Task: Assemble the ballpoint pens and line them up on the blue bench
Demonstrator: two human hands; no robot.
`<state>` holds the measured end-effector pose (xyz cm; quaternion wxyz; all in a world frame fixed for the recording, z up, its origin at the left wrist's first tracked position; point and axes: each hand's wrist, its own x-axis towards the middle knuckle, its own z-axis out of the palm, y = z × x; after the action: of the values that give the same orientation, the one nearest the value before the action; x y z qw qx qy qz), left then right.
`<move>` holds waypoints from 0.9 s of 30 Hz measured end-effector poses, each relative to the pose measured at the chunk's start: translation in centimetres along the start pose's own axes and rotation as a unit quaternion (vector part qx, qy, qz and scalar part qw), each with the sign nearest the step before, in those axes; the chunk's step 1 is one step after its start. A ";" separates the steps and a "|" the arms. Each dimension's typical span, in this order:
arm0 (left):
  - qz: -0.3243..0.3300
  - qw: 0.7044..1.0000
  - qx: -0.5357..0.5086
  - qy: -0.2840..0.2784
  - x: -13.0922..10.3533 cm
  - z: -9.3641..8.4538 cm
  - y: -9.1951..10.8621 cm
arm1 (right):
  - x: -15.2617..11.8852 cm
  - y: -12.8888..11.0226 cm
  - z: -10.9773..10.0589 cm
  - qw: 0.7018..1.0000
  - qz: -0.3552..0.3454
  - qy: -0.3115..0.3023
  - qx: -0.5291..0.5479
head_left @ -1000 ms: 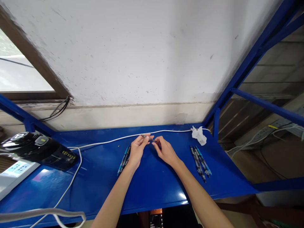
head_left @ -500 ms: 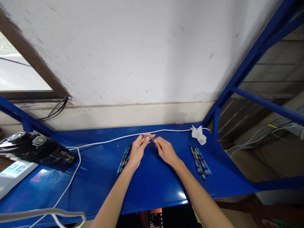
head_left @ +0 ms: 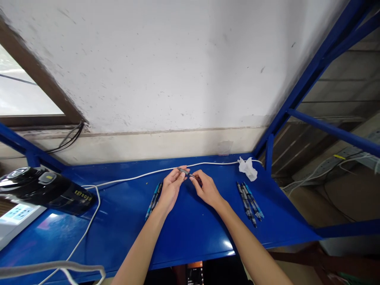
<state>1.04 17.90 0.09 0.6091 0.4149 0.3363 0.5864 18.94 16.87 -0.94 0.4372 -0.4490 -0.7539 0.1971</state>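
A dark grey pen (head_left: 184,171) is held slantwise above the blue table, pinched between the thumb and fingers of my left hand (head_left: 171,188). From the right, my right hand (head_left: 208,190) has its thumb and fingers closed at the pen's thin dark end; whether that is a separate part I cannot tell. Left of my left hand lies a bundle of blue and black pens (head_left: 153,201), partly covered by the wrist. Several more blue and grey pens (head_left: 249,204) lie side by side right of my right forearm.
A crumpled white tissue (head_left: 248,169) lies at the back right. One white cable (head_left: 133,179) runs along the back of the blue table (head_left: 196,233). A black bottle (head_left: 65,194) and a white power strip (head_left: 20,217) occupy the left. A phone (head_left: 195,274) shows below the front edge.
The fingers of my left hand have shifted, so more of the pen's grey barrel shows. My right thumb and fingertips have moved slightly at its other end. The pen bundles lie as before.
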 end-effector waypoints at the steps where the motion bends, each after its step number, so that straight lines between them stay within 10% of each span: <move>1: -0.002 1.000 -0.003 -0.001 0.0 0.0 0.0 | 0.0 0.0 0.0 1.000 -0.007 -0.002 -0.005; 27: 0.009 0.999 -0.035 0.025 0.2 -0.1 0.0 | 0.1 0.0 0.0 0.998 -0.045 -0.003 -0.035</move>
<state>0.92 18.09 0.10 0.6091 0.3815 0.3268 0.6138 18.93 16.94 -0.90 0.4272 -0.4291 -0.7811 0.1525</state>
